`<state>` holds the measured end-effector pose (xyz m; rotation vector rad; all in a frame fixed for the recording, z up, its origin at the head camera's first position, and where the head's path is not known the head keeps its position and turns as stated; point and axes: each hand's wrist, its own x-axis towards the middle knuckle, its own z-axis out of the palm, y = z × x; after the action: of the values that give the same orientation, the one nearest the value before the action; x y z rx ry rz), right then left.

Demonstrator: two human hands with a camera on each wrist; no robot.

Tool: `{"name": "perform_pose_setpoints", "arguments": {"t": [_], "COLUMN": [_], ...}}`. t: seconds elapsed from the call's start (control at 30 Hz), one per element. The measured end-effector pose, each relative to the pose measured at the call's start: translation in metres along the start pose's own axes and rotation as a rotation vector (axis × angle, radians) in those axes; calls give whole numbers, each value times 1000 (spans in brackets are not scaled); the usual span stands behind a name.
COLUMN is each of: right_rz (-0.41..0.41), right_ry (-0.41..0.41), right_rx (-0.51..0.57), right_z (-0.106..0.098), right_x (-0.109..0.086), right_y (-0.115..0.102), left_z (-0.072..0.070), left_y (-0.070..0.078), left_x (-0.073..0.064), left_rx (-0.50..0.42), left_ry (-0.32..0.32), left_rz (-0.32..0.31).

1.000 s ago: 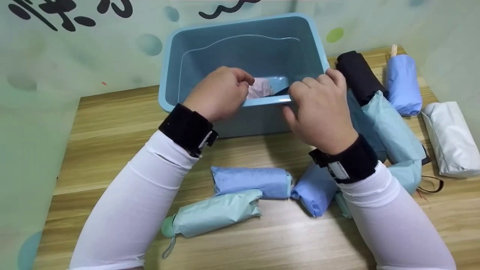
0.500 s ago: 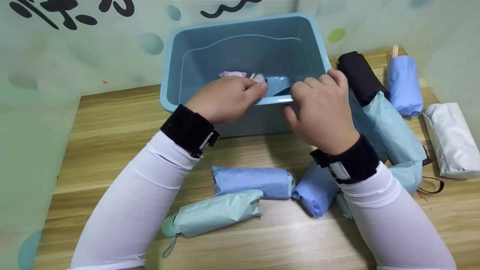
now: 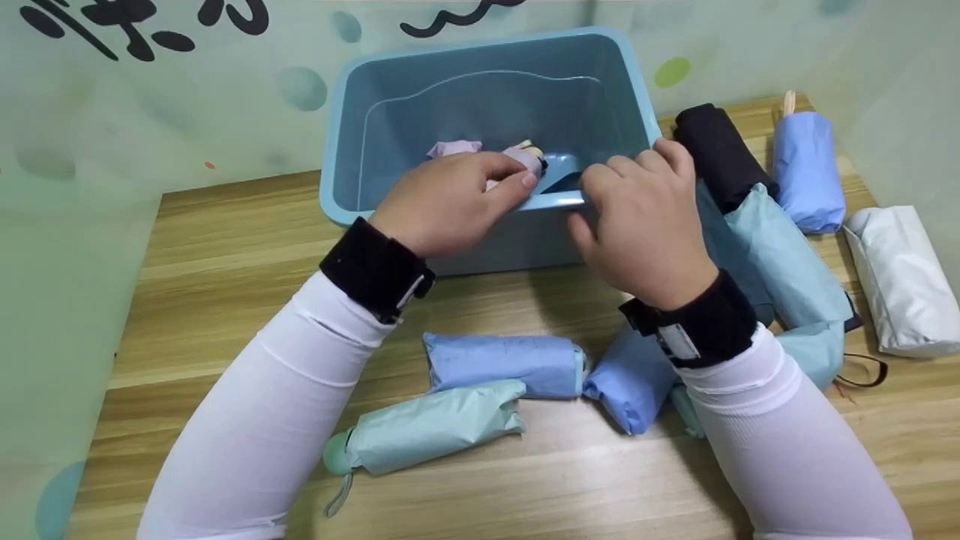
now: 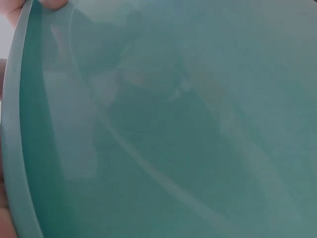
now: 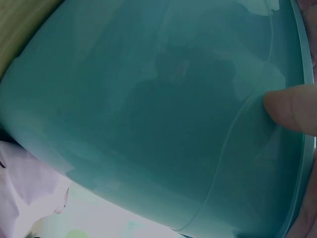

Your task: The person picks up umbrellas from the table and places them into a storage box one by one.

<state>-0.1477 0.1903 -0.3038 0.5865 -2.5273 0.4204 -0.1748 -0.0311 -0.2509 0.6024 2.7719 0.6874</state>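
My right hand [image 3: 646, 217] grips the front rim of a blue plastic bin [image 3: 480, 54], fingers over the inside and thumb [image 5: 292, 109] against the outer wall. My left hand [image 3: 444, 201] reaches over the same rim, its fingers mostly hidden inside. It holds a pale pink folded umbrella [image 3: 525, 156], whose cream-tipped end shows past the index finger. Another bit of pink fabric [image 3: 454, 148] shows behind the knuckles. A dark thing [image 3: 568, 181] lies in the bin near the right hand. The left wrist view shows mostly the bin's outer wall [image 4: 173, 148].
Several folded umbrellas lie on the wooden table [image 3: 225, 247]: a blue one [image 3: 502, 365] and a mint one [image 3: 435, 427] in front of the bin, and a black one [image 3: 724, 156], a teal one [image 3: 787, 255] and a white one [image 3: 904, 281] at the right. A printed backdrop [image 3: 247, 112] stands behind.
My left hand has shifted right along the rim, and the pink umbrella's end has turned upward past the fingers. The right hand and bin stay put.
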Motion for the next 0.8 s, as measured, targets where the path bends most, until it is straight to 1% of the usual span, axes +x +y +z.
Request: {"name": "perform_pose_setpoints", "arguments": {"t": [0.07, 0.13, 0.17, 0.23, 0.3, 0.37, 0.43, 0.5, 0.57, 0.63, 0.7, 0.77, 0.8], "right_rz": [5, 9, 10, 10, 5, -1, -7, -10, -10, -6, -1, 5, 7], "right_ry": [-7, -11, -12, -11, -6, 2, 8, 16, 17, 12, 3, -7, -11], "right_rx": [-4, -7, -7, -5, 0, 4, 3, 3, -1, -3, -5, -5, -3], "right_z": [0, 0, 0, 1, 1, 1, 2, 2, 2, 1, 1, 0, 0], "right_x": [0, -1, -1, -1, -1, -1, -2, -2, -2, -2, -2, -1, -1], "right_y": [0, 0, 0, 1, 1, 1, 1, 1, 1, 1, 0, 0, -1], "left_z": [4, 10, 13, 20, 28, 36, 44, 51, 56, 60, 62, 64, 65], "left_y": [-2, -5, -7, -12, -17, -20, -22, -24, -26, -28, -32, -37, -39], "left_x": [-4, -10, -13, -21, -31, -42, -54, -65, -75, -82, -87, -90, -91], "left_rx": [-39, -89, -111, -140, -132, -90, -32, 12, 36, 39, 44, 65, 82], "left_ry": [82, 172, 218, 302, 360, 392, 391, 376, 344, 304, 253, 195, 164], "left_rz": [42, 107, 154, 271, 367, 441, 476, 502, 515, 511, 474, 396, 346]}}
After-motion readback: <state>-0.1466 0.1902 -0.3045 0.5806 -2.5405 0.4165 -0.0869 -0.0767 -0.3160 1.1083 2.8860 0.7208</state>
